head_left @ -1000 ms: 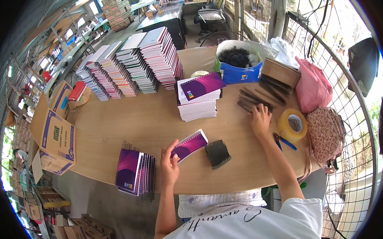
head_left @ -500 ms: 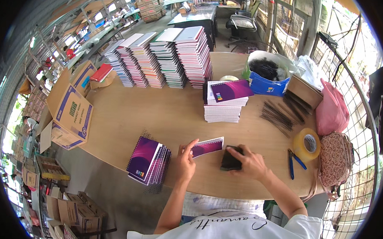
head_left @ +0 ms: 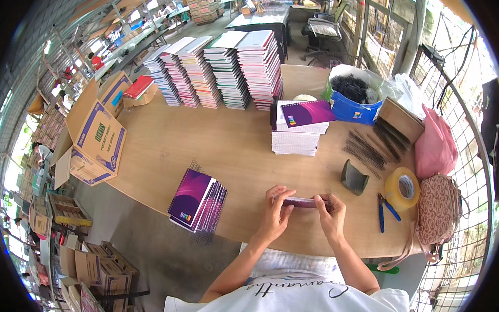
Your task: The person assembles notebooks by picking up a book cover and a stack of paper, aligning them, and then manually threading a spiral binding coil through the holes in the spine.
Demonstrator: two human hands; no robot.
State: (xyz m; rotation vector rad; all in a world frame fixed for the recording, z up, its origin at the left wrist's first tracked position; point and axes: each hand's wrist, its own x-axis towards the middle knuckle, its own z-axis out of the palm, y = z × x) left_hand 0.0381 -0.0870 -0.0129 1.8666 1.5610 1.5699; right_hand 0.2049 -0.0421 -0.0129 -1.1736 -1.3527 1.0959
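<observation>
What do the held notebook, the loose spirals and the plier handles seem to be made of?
Notebook: probably paper with a card cover; a pale edge lines the purple, finish unclear at this angle.
Loose spirals: dark, thin, wire-like coils, perhaps metal or plastic; no clear shine settles it.
Plier handles: likely plastic or rubber coated, judging by their even blue colour.

5 tall notebook stacks [head_left: 260, 74], 1 white-paged pile [head_left: 295, 142], 1 purple notebook pile [head_left: 191, 200], 1 blue tub [head_left: 347, 109], 1 yellow tape roll [head_left: 393, 189], 1 pair of pliers [head_left: 381, 216], 2 hands [head_left: 275, 216], 1 held booklet [head_left: 302, 202].
</observation>
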